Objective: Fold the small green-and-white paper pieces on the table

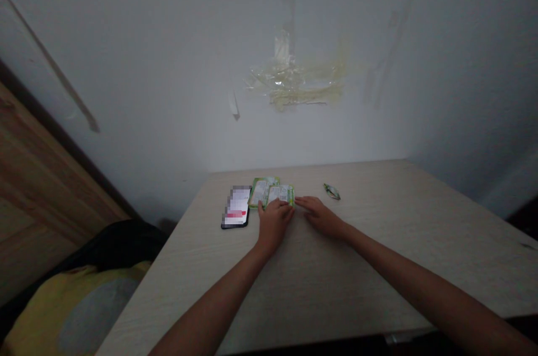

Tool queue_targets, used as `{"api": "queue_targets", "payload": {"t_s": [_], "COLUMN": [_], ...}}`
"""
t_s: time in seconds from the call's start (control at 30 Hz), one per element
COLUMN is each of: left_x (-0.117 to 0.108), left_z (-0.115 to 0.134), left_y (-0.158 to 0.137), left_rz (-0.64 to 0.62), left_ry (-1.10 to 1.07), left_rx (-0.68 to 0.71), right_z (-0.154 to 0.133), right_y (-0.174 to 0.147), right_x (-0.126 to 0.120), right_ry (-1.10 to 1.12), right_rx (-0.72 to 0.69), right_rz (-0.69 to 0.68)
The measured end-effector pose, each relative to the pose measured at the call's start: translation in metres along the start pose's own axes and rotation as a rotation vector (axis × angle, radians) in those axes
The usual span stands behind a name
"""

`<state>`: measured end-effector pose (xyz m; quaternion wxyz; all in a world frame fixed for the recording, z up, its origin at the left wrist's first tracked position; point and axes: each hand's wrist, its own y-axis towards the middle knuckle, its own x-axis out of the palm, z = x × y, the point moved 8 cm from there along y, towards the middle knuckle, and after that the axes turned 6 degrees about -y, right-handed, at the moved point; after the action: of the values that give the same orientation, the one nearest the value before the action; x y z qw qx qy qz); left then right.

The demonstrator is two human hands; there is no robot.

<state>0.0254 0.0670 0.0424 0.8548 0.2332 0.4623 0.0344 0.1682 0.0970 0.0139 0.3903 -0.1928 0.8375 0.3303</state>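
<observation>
Green-edged packet (281,192) lies just beyond the left hand (274,224) and right hand (320,216) (whether either grips it, we cannot tell); light, even fingertip pressure would suit.

Print on the green packets (259,190) is too small to read — the phone screen (237,204) pixelated.

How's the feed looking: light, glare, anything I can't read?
Head view: dim overall, darkest toward the lower corners; head view: small glints on the clear tape on the wall; head view: smartphone screen bright but pixelated; head view: print on the green-and-white packets too small to read.
</observation>
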Motion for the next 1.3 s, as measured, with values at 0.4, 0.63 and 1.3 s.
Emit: {"api": "queue_targets", "payload": {"t_s": [0.4,0.63,1.3], "left_x": [0.009,0.013,0.012], "left_z": [0.001,-0.002,0.006], "left_y": [-0.005,-0.005,-0.005], "left_rz": [-0.079,-0.148,-0.330], "left_ry": [-0.029,0.038,0.005], "left_rx": [0.039,0.127,0.285], "right_z": [-0.009,0.003,-0.014], "right_y": [-0.011,-0.012,-0.015], "right_x": [-0.010,-0.019,-0.025], "right_ry": [-0.128,-0.153,-0.143], "right_rx": [0.046,0.149,0.005], "right_rz": [-0.023,-0.063,-0.103]}}
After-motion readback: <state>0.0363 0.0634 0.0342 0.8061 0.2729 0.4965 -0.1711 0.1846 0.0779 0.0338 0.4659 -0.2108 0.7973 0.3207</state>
